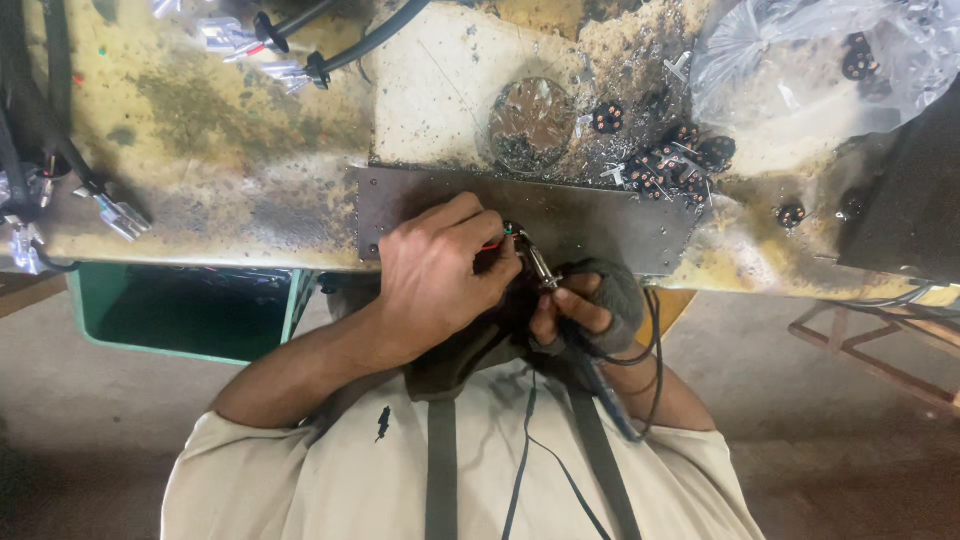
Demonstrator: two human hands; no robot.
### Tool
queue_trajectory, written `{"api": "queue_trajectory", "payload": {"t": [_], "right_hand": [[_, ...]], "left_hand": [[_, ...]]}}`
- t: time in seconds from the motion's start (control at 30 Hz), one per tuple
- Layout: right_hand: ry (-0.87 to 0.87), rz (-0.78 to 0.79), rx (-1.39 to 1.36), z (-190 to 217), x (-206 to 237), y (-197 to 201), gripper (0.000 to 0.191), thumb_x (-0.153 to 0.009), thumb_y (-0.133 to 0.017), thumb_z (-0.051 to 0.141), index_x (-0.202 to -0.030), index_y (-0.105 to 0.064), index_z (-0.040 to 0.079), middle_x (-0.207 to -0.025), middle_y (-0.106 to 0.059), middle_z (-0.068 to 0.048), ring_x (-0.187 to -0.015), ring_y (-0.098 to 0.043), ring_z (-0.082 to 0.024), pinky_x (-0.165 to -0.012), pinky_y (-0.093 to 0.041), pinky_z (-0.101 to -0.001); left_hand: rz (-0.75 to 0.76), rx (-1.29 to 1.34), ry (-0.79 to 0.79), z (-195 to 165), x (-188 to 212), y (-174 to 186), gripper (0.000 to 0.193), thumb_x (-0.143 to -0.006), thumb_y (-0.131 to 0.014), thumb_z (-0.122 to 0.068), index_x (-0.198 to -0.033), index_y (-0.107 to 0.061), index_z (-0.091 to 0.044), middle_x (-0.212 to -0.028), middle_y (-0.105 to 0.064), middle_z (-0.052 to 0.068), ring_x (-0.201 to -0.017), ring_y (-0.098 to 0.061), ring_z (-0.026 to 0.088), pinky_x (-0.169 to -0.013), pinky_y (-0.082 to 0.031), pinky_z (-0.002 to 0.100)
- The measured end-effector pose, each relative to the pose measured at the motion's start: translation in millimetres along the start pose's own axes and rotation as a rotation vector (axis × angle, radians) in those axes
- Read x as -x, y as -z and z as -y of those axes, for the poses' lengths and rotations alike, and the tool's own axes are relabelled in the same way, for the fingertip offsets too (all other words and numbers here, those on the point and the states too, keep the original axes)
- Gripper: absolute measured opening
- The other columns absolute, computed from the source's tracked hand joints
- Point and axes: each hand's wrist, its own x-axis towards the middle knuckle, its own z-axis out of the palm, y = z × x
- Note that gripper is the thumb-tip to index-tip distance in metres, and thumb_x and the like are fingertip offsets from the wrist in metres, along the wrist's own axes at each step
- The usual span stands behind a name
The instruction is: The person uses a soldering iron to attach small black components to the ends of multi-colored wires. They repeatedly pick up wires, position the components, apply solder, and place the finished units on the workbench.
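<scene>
Left hand (440, 275) pinches small wires w/ a green-tipped part at the metal plate's (600, 215) near edge, gloved right hand (590, 305) is closed on the soldering iron (538, 262), tip touching the joint — I'd keep both hands braced on the surface (220, 150), steady tip.

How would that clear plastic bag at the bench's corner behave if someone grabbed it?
The clear crinkled plastic bag looks thin and creased, so it would probably be floppy and collapse in a grip. Small dark round parts show through it, so the weight likely sags to one spot. Its glossy film may feel slippery.
</scene>
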Motion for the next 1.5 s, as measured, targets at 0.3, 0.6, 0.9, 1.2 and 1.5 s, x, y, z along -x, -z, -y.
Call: {"api": "queue_trajectory", "payload": {"t": [0.3, 0.6, 0.9, 1.2, 1.5], "right_hand": [[-0.335, -0.13, -0.19, 5.6, 19.4, 4.5, 0.025, -0.096, -0.068, 0.0, -0.112, -0.051, 0.007, -0.087, -0.062, -0.005, -0.072, -0.06, -0.014, -0.069, -0.05, -0.0259], [-0.212, -0.082, -0.128, -2.1, 34.1, 2.6, 0.024, -0.093, -0.07, 0.004, -0.11, -0.053, 0.008, -0.085, -0.061, -0.007, -0.072, -0.061, -0.016, -0.068, -0.05, -0.0289], [-0.492, -0.191, -0.247, 1.3, 60.4, -1.6, 0.022, -0.095, -0.068, -0.001, -0.111, -0.055, 0.005, -0.088, -0.062, -0.01, -0.071, -0.062, -0.016, -0.066, -0.05, -0.0282], [-0.238, -0.077, -0.163, -2.5, 41.7, 4.2, 0.022, -0.095, -0.069, 0.003, -0.11, -0.053, 0.003, -0.086, -0.062, -0.007, -0.072, -0.063, -0.014, -0.067, -0.051, -0.0261], [-0.321, -0.182, -0.19, -4.2, 43.9, -2.4, 0.02, -0.096, -0.069, 0.006, -0.109, -0.055, 0.004, -0.087, -0.063, -0.006, -0.079, -0.064, -0.013, -0.072, -0.052, -0.0255]], "left_hand": [[-0.035, -0.014, -0.062, 3.4, -0.8, -1.9, 0.017, -0.083, -0.079, -0.019, -0.079, -0.065, -0.01, -0.08, -0.059, 0.005, -0.073, -0.066, 0.027, -0.059, -0.051, 0.042], [-0.045, 0.001, -0.097, 4.7, -0.8, 0.4, 0.016, -0.083, -0.079, -0.015, -0.079, -0.065, -0.009, -0.08, -0.06, 0.005, -0.072, -0.066, 0.027, -0.06, -0.051, 0.041], [-0.01, 0.0, -0.112, 7.2, -0.5, 1.1, 0.018, -0.084, -0.079, -0.015, -0.079, -0.064, -0.009, -0.08, -0.06, 0.006, -0.072, -0.066, 0.027, -0.06, -0.051, 0.041], [-0.016, -0.005, -0.126, 6.8, 0.2, 1.7, 0.017, -0.084, -0.079, -0.015, -0.08, -0.064, -0.009, -0.081, -0.06, 0.006, -0.072, -0.066, 0.028, -0.06, -0.051, 0.042], [-0.017, -0.006, -0.128, 6.3, 0.4, 2.2, 0.016, -0.084, -0.079, -0.014, -0.08, -0.065, -0.008, -0.08, -0.06, 0.005, -0.071, -0.067, 0.027, -0.058, -0.051, 0.041]]}}
